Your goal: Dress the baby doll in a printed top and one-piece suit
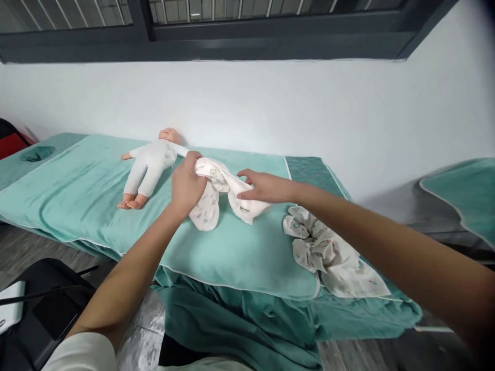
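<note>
My left hand (pixel 188 181) is closed round one bunched end of a white baby garment (pixel 220 178) with a small print, held just over the bed. At its other side my right hand (pixel 266 186) has the fabric between thumb and fingers. Two loose parts of the garment hang down between and below the hands. Left of my hands, a baby doll (pixel 150 161) in a white bodysuit lies on its back, head toward the wall and bare feet toward me.
A crumpled printed cloth (pixel 328 252) lies at the bed's right end, under my right forearm. Green covers (pixel 240 263) drape the bed along the white wall (pixel 232 108). At lower left is a black chair or bag (pixel 50 304) with a white device (pixel 11 306) and cable.
</note>
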Demonstrator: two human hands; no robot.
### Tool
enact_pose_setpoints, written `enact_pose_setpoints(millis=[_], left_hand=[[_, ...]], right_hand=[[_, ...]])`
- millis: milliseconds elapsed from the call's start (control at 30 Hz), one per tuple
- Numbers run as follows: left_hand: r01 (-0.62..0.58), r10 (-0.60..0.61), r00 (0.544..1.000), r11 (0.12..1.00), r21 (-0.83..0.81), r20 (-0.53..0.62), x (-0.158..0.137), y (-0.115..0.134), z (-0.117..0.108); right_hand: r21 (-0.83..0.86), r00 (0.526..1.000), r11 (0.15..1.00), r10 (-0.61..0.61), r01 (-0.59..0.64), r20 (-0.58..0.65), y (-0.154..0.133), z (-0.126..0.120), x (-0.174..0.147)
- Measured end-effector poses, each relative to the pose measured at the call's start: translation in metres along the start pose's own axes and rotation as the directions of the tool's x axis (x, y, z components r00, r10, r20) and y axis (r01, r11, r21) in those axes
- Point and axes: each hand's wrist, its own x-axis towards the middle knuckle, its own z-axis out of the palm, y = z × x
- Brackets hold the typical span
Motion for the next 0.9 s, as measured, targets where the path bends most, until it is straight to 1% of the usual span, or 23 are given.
enact_pose_setpoints(millis=[67,133,167,200,233,300,333,367,400,433,467,500,533,600,633,700,733,767,800,833,867,900], left_hand=[[0.049,-0.055,0.998,0.976,-0.21,-0.022,0.002,0.005,0.007],[0.118,-0.11,0.993,0.907,-0.405,0.042,0.002,0.004,0.014],[0.148,-0.118,0.989,0.865,-0.479,0.093,0.001,0.001,0.016],[0.16,-0.102,0.985,0.833,-0.53,0.136,-0.002,-0.004,0.019],[0.141,-0.063,0.986,0.821,-0.554,0.157,-0.006,-0.011,0.021],[0.029,0.047,0.99,0.855,-0.517,0.132,-0.019,-0.03,0.024],[-0.039,0.097,0.99,0.885,-0.464,0.102,-0.027,-0.04,0.025],[-0.089,0.124,0.99,0.912,-0.401,0.064,-0.036,-0.051,0.025],[-0.109,0.13,0.991,0.931,-0.35,0.038,-0.045,-0.062,0.025],[-0.114,0.122,0.993,0.945,-0.307,0.006,-0.054,-0.072,0.022],[-0.112,0.111,0.994,0.958,-0.266,-0.018,-0.063,-0.082,0.018],[-0.113,0.11,0.994,0.969,-0.222,-0.026,-0.071,-0.091,0.011],[-0.126,0.122,0.992,0.977,-0.171,-0.032,-0.078,-0.1,0.002],[-0.179,0.177,0.984,0.983,-0.05,-0.034,-0.089,-0.119,-0.025],[-0.205,0.206,0.978,0.979,0.016,-0.043,-0.094,-0.13,-0.042],[-0.204,0.219,0.971,0.968,0.147,-0.093,-0.104,-0.156,-0.082],[-0.156,0.187,0.972,0.966,0.206,-0.14,-0.11,-0.17,-0.105],[-0.075,0.13,0.97,0.965,0.252,-0.207,-0.116,-0.184,-0.129],[0.024,0.062,0.956,0.958,0.287,-0.287,-0.123,-0.199,-0.154],[0.134,-0.007,0.93,0.937,0.321,-0.366,-0.13,-0.213,-0.179],[0.241,-0.062,0.893,0.902,0.358,-0.445,-0.139,-0.226,-0.204],[0.331,-0.103,0.862,0.856,0.396,-0.497,-0.147,-0.237,-0.227]], right_hand=[[0.101,0.999,0.995,0.014,-0.009,-0.045,0.005,0.017,0.005],[0.283,0.992,0.959,-0.001,0.036,-0.124,0.003,0.037,0.011],[0.394,0.988,0.917,-0.005,0.066,-0.156,0.0,0.046,0.015],[0.514,0.985,0.853,-0.004,0.094,-0.175,-0.003,0.056,0.019],[0.633,0.983,0.765,0.001,0.116,-0.181,-0.007,0.064,0.022],[0.83,0.985,0.54,0.01,0.139,-0.172,-0.018,0.08,0.029],[0.892,0.986,0.427,0.013,0.145,-0.167,-0.024,0.087,0.033],[0.93,0.986,0.334,0.012,0.15,-0.164,-0.03,0.094,0.037],[0.951,0.987,0.269,0.006,0.15,-0.158,-0.036,0.101,0.04],[0.963,0.99,0.23,-0.008,0.14,-0.142,-0.042,0.108,0.044],[0.97,0.993,0.215,-0.03,0.116,-0.112,-0.048,0.116,0.047],[0.971,0.996,0.225,-0.059,0.081,-0.069,-0.053,0.123,0.05],[0.965,0.996,0.259,-0.092,0.044,-0.021,-0.057,0.13,0.053],[0.937,0.986,0.349,-0.16,0.008,0.051,-0.059,0.144,0.057],[0.921,0.98,0.391,-0.187,0.008,0.071,-0.056,0.151,0.059],[0.906,0.975,0.422,-0.207,0.02,0.075,-0.045,0.164,0.06],[0.896,0.976,0.443,-0.197,0.006,0.091,-0.037,0.169,0.059],[0.884,0.982,0.467,-0.164,-0.007,0.094,-0.027,0.174,0.058],[0.875,0.991,0.484,-0.114,-0.013,0.077,-0.017,0.178,0.055],[0.87,0.996,0.493,-0.066,-0.018,0.058,-0.006,0.182,0.052],[0.875,0.999,0.485,-0.022,-0.021,0.036,0.003,0.184,0.048],[0.888,1.0,0.46,0.019,-0.024,0.017,0.012,0.185,0.043]])
